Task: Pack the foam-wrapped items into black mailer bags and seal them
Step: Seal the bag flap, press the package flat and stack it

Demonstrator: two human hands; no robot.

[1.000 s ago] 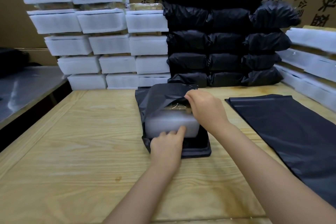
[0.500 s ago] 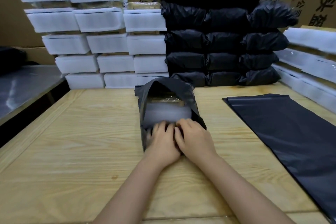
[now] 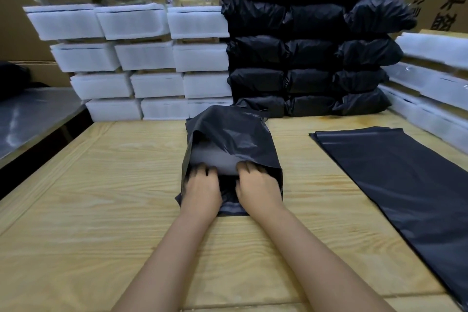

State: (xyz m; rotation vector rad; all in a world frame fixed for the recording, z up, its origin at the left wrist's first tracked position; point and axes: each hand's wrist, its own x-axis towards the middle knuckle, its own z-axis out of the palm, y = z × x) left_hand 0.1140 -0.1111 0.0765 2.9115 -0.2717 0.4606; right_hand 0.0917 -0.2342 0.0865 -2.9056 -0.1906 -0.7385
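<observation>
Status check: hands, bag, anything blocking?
Left hand and right hand in mailer bag mouth, fingers against foam-wrapped item. Item mostly inside, bag unsealed. Flat bags lie apart, right.

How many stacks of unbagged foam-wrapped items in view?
2. The left foam stack stands at the back, beside the packed black bags; the right foam stack runs along the right edge, partly out of frame. More may hide behind the bags.

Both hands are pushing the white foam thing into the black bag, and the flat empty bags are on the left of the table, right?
No. The head view shows the flat black mailer bags on the right of the table, not the left. The left hand and right hand do push the foam-wrapped item into the black bag.
</observation>
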